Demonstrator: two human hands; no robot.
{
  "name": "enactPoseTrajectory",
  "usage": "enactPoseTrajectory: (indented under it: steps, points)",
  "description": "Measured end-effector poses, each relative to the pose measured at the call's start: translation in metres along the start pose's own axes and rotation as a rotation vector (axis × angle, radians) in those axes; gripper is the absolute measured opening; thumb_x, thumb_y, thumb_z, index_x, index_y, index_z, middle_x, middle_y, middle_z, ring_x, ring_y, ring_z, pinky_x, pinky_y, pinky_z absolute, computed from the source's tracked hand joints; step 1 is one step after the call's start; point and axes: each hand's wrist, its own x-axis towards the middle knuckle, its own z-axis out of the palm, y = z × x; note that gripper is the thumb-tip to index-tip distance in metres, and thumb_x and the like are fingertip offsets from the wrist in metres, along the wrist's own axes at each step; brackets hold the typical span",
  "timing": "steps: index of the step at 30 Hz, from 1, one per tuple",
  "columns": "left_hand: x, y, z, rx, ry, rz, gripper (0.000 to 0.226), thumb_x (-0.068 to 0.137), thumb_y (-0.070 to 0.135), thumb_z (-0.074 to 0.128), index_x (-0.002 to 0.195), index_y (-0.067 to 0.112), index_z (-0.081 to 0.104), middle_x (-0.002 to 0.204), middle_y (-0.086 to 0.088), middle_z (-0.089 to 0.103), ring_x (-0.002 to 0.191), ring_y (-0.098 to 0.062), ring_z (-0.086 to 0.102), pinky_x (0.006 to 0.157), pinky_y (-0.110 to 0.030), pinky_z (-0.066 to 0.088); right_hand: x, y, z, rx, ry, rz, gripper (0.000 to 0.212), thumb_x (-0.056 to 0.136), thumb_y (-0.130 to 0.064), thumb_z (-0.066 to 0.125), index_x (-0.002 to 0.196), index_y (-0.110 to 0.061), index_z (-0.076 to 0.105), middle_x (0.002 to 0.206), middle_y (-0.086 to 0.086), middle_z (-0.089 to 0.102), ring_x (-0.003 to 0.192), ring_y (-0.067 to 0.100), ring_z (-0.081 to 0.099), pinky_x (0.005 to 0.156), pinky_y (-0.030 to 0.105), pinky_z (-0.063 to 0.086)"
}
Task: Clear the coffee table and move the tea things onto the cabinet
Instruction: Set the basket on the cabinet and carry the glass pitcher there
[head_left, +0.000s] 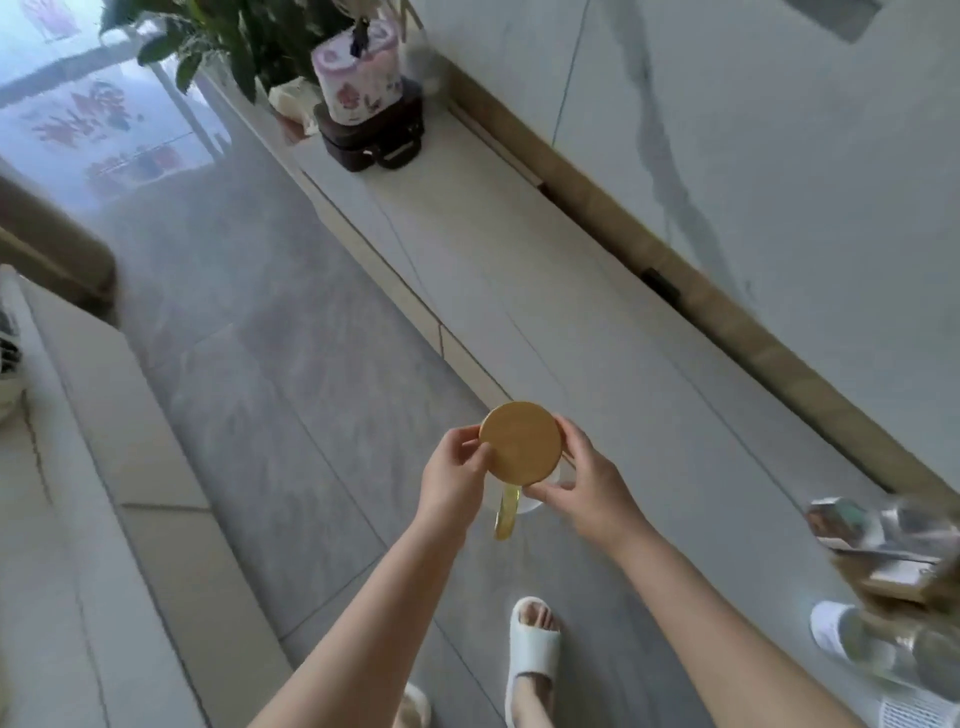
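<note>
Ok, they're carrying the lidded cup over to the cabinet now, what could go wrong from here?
1. The lid seems held only by fingertips of the left hand and right hand; the cup beneath could slip.
2. The cup hangs over bare floor, not yet over the cabinet, so a drop would land on tile.
3. Blurred clutter sits on the cabinet's near end, so a landing spot there could be tight.

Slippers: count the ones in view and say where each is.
3. One white slipper on the foot below the hands, another at right by the cabinet, a third cut off at the bottom edge.
</note>
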Motion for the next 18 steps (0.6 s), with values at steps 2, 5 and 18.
enactPoseTrajectory:
  steps: [2,5,18]
  points:
    - [-0.003,0.002,0.036,0.034,-0.052,-0.001,0.018,0.092,0.016,0.055,0.108,0.024,0.058,0.109,0.0,0.064,0.102,-0.016,0.059,0.098,-0.043,0.048,-0.008,0.022,-0.028,0.031,0.03,0.04,0.081,0.074,-0.028,0.077,0.139,-0.032,0.029,0.135,-0.007,0.048,0.108,0.011,0.056,0.097,0.032,0.047]
    - [-0.007,0.004,0.087,0.066,-0.128,-0.02,0.037,0.093,0.016,0.054,0.129,0.021,0.052,0.117,-0.002,0.062,0.108,-0.018,0.058,0.102,-0.044,0.045,-0.02,0.052,-0.066,0.049,0.075,0.087,0.082,0.076,-0.029,0.075,0.141,-0.031,0.026,0.139,-0.007,0.045,0.115,0.018,0.056,0.102,0.037,0.044]
    - [-0.013,-0.016,0.227,0.341,-0.442,-0.002,0.034,0.093,0.017,0.053,0.126,0.022,0.056,0.111,0.005,0.06,0.102,-0.014,0.055,0.086,-0.029,0.044,-0.082,0.147,-0.139,0.15,0.367,0.285,0.082,0.075,-0.022,0.076,0.14,-0.021,0.027,0.133,0.001,0.05,0.12,0.019,0.049,0.098,0.037,0.046]
